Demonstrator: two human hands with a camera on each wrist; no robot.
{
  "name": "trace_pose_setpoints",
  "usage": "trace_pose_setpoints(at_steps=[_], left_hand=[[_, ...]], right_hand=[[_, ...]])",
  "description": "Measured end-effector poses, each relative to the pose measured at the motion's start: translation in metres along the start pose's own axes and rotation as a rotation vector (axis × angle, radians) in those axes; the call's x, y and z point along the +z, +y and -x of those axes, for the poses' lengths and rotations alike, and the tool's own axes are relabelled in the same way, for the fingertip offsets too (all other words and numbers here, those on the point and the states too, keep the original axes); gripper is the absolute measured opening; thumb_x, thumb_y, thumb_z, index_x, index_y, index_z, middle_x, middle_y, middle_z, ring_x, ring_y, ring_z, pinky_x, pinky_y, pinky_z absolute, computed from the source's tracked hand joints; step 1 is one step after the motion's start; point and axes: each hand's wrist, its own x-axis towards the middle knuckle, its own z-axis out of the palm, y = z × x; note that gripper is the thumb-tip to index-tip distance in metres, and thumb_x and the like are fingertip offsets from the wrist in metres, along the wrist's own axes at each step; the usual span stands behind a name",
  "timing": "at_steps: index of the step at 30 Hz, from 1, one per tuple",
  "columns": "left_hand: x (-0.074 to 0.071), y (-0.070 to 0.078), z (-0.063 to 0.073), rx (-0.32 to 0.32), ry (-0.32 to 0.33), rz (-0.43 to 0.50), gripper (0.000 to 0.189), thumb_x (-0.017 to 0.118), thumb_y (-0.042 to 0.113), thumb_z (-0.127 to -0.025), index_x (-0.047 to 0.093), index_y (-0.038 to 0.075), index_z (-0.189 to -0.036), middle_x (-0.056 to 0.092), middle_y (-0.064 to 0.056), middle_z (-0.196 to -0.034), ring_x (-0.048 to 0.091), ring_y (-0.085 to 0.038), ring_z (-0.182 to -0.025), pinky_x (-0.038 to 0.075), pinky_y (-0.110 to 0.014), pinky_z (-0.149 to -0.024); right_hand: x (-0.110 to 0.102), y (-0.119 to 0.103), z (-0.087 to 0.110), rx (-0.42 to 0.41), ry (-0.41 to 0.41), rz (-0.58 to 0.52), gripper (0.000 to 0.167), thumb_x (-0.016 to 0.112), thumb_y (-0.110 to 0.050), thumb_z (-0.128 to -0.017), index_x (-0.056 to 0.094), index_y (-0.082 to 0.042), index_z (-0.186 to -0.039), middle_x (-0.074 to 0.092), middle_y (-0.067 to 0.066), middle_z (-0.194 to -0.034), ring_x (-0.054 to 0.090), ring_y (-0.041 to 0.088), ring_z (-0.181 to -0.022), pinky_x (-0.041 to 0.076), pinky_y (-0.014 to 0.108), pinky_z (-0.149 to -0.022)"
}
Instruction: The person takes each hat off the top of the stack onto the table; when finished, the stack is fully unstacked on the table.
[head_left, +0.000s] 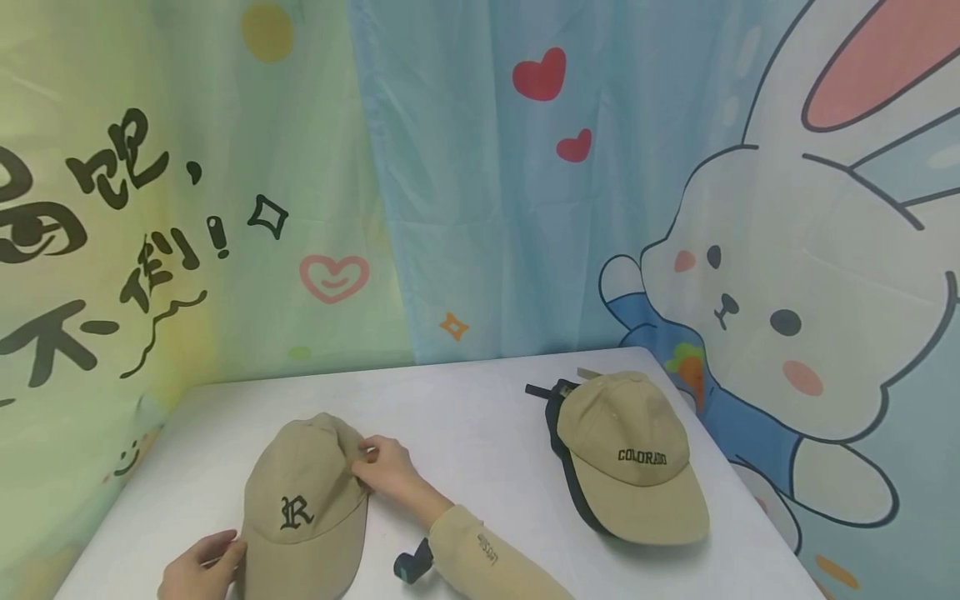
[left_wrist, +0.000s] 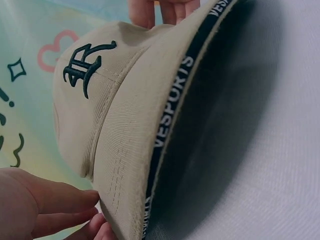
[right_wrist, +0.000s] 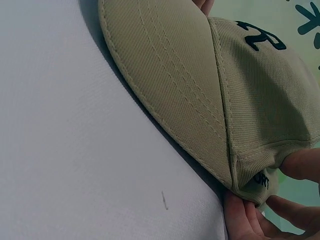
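one beige cap (head_left: 300, 483) with an embroidered r sits on the left part of the white table (head_left: 480, 433), its brim toward the person. the left hand (head_left: 201, 568) pinches the edge of the brim near the crown between thumb and fingers, and the right hand (head_left: 393, 471) pinches the crown's opposite side. well apart, on the right part of the table, a colorado cap (head_left: 633, 425) lies over a dark cap (head_left: 576, 483).

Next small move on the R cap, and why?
Probably lift the R cap gently: the left hand pinches one side, the right hand pinches the other, and the COLORADO cap, apparently over a dark cap, suggests stacking.
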Motion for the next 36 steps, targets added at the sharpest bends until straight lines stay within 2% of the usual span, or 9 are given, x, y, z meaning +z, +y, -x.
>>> trace_pose_setpoints(at_steps=[6, 10, 16, 21, 26, 36], left_hand=[[0.0009, -0.0013, -0.0008, -0.010, 0.006, -0.018, 0.054, 0.066, 0.034, -0.095, 0.054, -0.007, -0.127, 0.056, -0.032, -0.122, 0.060, -0.050, -0.105, 0.054, -0.059, -0.073], [0.0007, -0.0011, -0.0002, -0.016, 0.008, -0.019, 0.055, 0.067, 0.035, -0.094, 0.054, -0.007, -0.128, 0.057, -0.031, -0.122, 0.057, -0.051, -0.107, 0.053, -0.059, -0.075], [-0.0023, 0.0003, 0.0030, 0.022, 0.021, 0.000, 0.059, 0.072, 0.038, -0.090, 0.057, -0.006, -0.125, 0.060, -0.030, -0.120, 0.057, -0.051, -0.108, 0.053, -0.058, -0.077], [-0.0066, 0.0001, 0.0046, 0.039, -0.026, -0.006, 0.066, 0.071, 0.045, -0.089, 0.056, -0.008, -0.126, 0.060, -0.029, -0.121, 0.054, -0.052, -0.111, 0.051, -0.062, -0.081], [-0.0078, -0.0021, 0.0006, 0.011, -0.085, -0.021, 0.065, 0.071, 0.048, -0.088, 0.060, -0.004, -0.125, 0.060, -0.028, -0.123, 0.053, -0.053, -0.113, 0.052, -0.062, -0.080], [-0.0072, -0.0088, -0.0030, -0.010, -0.111, -0.063, 0.067, 0.067, 0.054, -0.089, 0.061, -0.001, -0.127, 0.061, -0.029, -0.122, 0.049, -0.055, -0.115, 0.048, -0.066, -0.081]], right_hand=[[0.0005, 0.0031, 0.0001, -0.002, -0.005, 0.001, 0.046, 0.068, -0.014, -0.083, 0.061, 0.002, -0.126, 0.068, 0.010, -0.100, 0.065, 0.014, -0.078, 0.058, 0.026, -0.065], [-0.0005, 0.0038, 0.0021, 0.002, -0.009, -0.017, 0.046, 0.069, -0.016, -0.085, 0.061, 0.002, -0.126, 0.068, 0.012, -0.104, 0.066, 0.016, -0.083, 0.058, 0.027, -0.068], [-0.0050, 0.0033, 0.0056, -0.001, -0.014, -0.069, 0.045, 0.071, -0.018, -0.087, 0.060, 0.003, -0.126, 0.067, 0.016, -0.109, 0.068, 0.021, -0.089, 0.059, 0.030, -0.073], [-0.0063, 0.0056, 0.0068, -0.005, -0.005, -0.066, 0.045, 0.071, -0.021, -0.088, 0.061, 0.002, -0.125, 0.067, 0.016, -0.109, 0.068, 0.023, -0.091, 0.059, 0.032, -0.076], [-0.0065, 0.0051, 0.0089, 0.002, 0.009, -0.061, 0.045, 0.071, -0.022, -0.087, 0.062, 0.002, -0.125, 0.068, 0.014, -0.105, 0.068, 0.023, -0.091, 0.059, 0.033, -0.078], [-0.0041, 0.0084, 0.0082, -0.020, 0.019, -0.056, 0.041, 0.072, -0.016, -0.087, 0.063, 0.003, -0.122, 0.069, 0.008, -0.096, 0.066, 0.016, -0.083, 0.058, 0.028, -0.073]])
